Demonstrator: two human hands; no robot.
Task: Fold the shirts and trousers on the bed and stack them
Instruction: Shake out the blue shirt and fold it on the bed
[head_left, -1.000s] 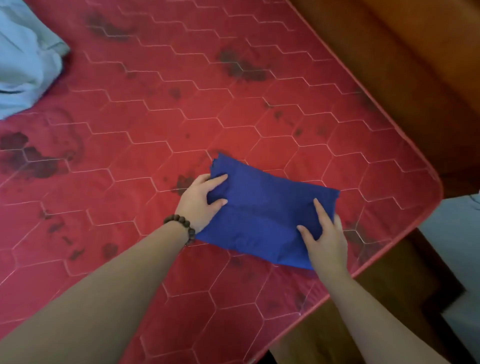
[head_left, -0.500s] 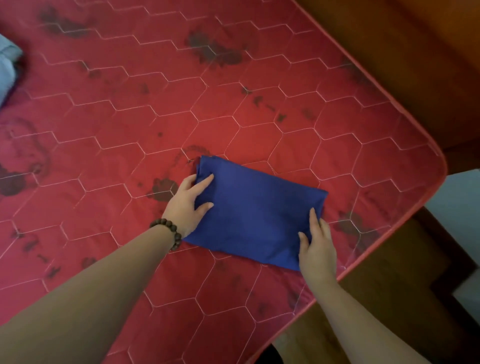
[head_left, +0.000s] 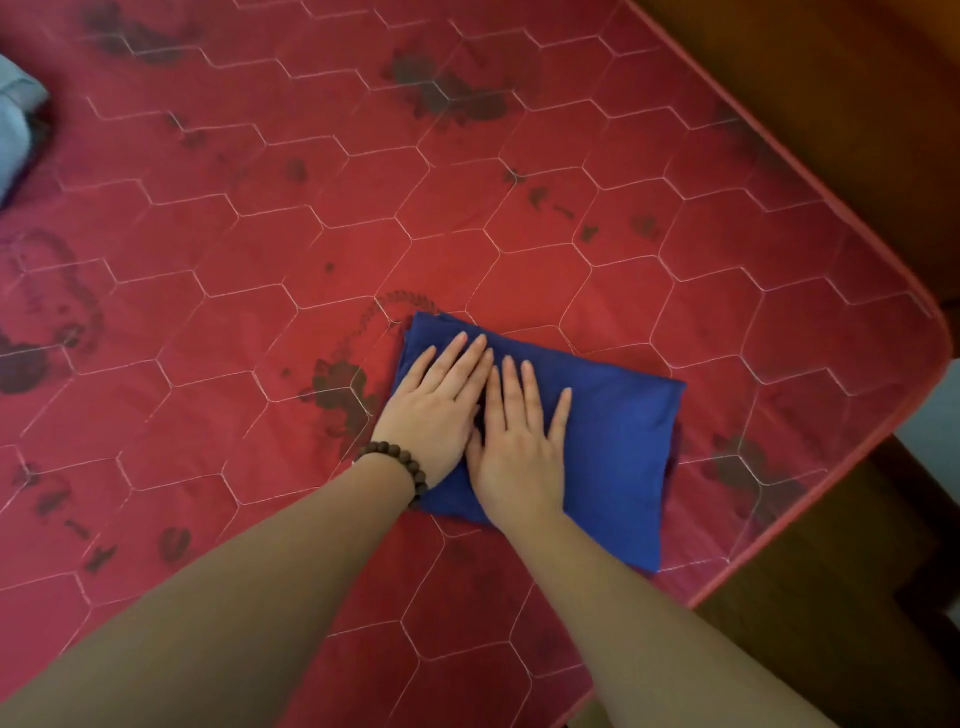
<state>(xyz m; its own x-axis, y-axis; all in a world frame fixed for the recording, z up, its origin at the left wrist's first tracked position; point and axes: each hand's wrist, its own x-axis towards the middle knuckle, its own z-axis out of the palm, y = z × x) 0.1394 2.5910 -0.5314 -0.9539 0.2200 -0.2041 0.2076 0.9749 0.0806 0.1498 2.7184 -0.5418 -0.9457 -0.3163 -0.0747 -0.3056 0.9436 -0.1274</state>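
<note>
Blue folded garment (head_left: 613, 447) sits under our left hand (head_left: 434, 410) and right hand (head_left: 519, 447), both flat, fingers straight, pressing side by side.

I see both hands now lying flat side by side on the folded blue garment (head_left: 613, 441). The left hand (head_left: 434, 410) has slid inward from its 9 o'clock edge. The right hand (head_left: 519, 447) has come over from the 4 o'clock corner, fingers straight, touching the left.

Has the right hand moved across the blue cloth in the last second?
Yes. The right hand has slid from the folded blue cloth's right edge toward its left half, and now lies flat beside the left hand.
</note>
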